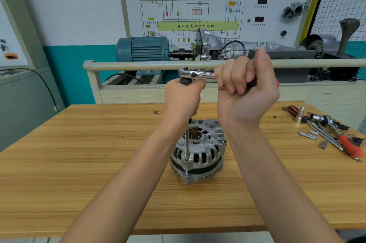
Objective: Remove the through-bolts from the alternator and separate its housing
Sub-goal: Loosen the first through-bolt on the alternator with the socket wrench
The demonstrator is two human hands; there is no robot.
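- The left hand (183,97) is wrapped round the top of a long extension bar (186,139), just under the ratchet head, and holds the bar upright.
- The extension bar runs straight down from that hand to a socket (186,156) seated at the near-left rim of the alternator (198,151).
- The alternator stands on end in the middle of the wooden bench (79,153), shaft upward, both housing halves together with the dark band between them.
- Just below the socket a short length of through-bolt (187,172) shows across that band, so I judge the step in hand to be loosening this bolt; it is not yet out.
- The ratchet (195,74) lies level above the alternator, its chrome head over the left hand and its handle reaching rightward.
- The right hand (245,88) is closed in a fist round the ratchet handle, well above the bench.
- At the right of the bench lie spare tools (326,130) and some small loose metal pieces (310,135); whether they are bolts already drawn I cannot tell.
- The next move calls for swinging the handle while the left hand keeps the bar plumb on the bolt head, then lifting the bolt clear before the halves can be parted.
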